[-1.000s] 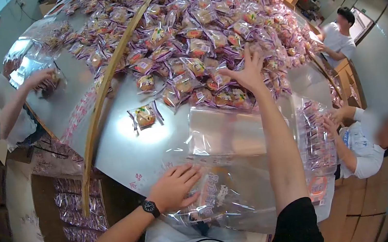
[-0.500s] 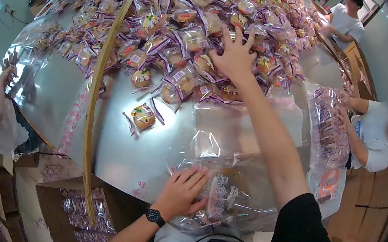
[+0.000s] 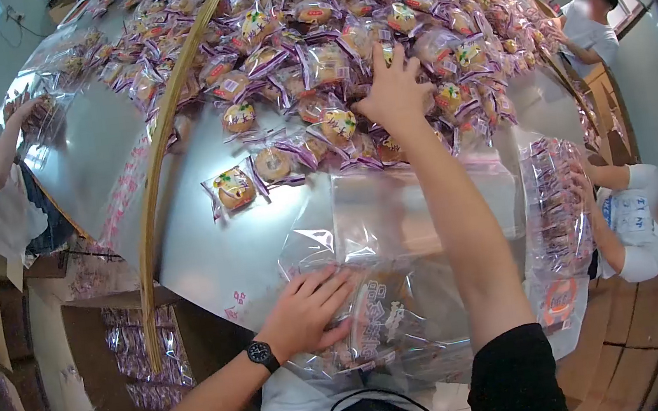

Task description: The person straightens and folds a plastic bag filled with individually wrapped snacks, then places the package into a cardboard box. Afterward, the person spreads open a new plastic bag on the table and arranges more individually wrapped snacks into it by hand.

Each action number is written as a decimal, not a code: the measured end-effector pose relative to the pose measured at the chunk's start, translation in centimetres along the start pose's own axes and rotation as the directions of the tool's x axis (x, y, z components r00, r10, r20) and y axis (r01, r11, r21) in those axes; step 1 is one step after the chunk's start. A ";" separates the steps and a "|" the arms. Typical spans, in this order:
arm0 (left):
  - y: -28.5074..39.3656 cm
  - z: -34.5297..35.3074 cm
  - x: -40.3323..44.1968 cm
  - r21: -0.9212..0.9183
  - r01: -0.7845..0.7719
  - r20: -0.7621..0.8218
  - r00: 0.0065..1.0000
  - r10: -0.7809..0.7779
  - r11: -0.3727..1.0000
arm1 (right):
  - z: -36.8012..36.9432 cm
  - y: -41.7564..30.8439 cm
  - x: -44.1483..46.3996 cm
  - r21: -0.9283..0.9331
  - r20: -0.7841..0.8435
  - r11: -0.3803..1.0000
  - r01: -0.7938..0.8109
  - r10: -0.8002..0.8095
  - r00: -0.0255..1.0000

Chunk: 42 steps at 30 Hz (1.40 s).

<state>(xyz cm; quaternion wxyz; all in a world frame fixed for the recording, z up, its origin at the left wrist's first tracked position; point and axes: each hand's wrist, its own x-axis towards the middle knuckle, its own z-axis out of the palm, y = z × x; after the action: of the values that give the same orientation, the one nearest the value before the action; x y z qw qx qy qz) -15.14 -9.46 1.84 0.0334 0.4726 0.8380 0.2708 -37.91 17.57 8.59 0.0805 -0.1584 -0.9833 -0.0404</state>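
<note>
My left hand [image 3: 310, 312] lies palm down with fingers stretched out on a clear plastic bag [image 3: 385, 314] with printed lettering, at the table's near edge. A watch is on that wrist. Further forward, my right hand [image 3: 398, 97] rests on the near side of a big heap of wrapped pastries [image 3: 327, 64], its fingers spread over the packets. Its palm side is hidden, and I see no packet lifted. One wrapped pastry [image 3: 232, 189] sits at the heap's front left corner, beside another packet [image 3: 272, 164]. More clear plastic [image 3: 383, 207] lies flat between my hands.
A long wooden strip [image 3: 162, 136] runs along the metal table [image 3: 198, 223] on the left. Below it stands a cardboard box [image 3: 90, 345] holding filled packs. At right, a co-worker's hands touch a filled bag [image 3: 554, 209]. Other people stand at far left and far right.
My right hand has drawn slightly nearer, its fingers a little more bent. Packets at the heap's front have shifted, some towards the left. My left hand stays on the bag.
</note>
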 end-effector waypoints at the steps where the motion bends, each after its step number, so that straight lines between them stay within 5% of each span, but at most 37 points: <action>1: 0.1 -0.1 0.0 0.004 0.001 0.003 1.000 -0.001 1.000 | 0.3 -0.1 0.4 0.006 -0.017 1.000 -0.011 0.011 1.000; 13: 0.2 0.1 -0.3 -0.007 0.042 -0.026 0.999 -0.042 0.999 | 0.5 0.2 3.5 0.108 0.112 0.991 -0.073 0.061 0.992; 21: 0.6 -0.6 -0.2 -0.008 0.067 -0.072 0.995 -0.068 0.998 | 0.9 1.0 2.2 0.121 -0.020 0.993 0.000 0.002 1.000; 29: 0.4 0.1 -0.1 -0.042 0.067 -0.135 0.988 -0.072 0.997 | 1.9 5.9 2.9 0.477 -0.353 0.857 0.192 -0.013 0.936; 34: 0.5 0.2 0.0 -0.014 0.062 -0.133 0.989 -0.063 0.998 | 1.0 6.9 4.3 0.609 -0.423 0.774 0.173 0.133 0.896; 38: 0.3 0.3 0.0 -0.015 0.063 -0.143 0.988 -0.064 0.998 | 1.9 8.9 8.7 0.790 -0.427 0.571 0.224 0.250 0.869; 41: 0.3 0.3 0.0 -0.021 0.074 -0.140 0.987 -0.077 0.997 | -1.3 9.4 9.1 0.989 -0.131 -0.016 0.147 0.363 0.922; 42: 0.3 0.4 -0.1 -0.024 0.078 -0.133 0.988 -0.081 0.997 | -2.0 9.8 9.2 0.992 -0.058 -0.079 0.100 0.415 0.908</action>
<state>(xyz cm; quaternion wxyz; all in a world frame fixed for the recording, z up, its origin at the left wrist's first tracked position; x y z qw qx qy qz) -14.70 -9.26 1.63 -0.0078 0.4191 0.8539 0.3085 -43.12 29.47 12.71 0.3471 -0.1565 -0.6400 0.6674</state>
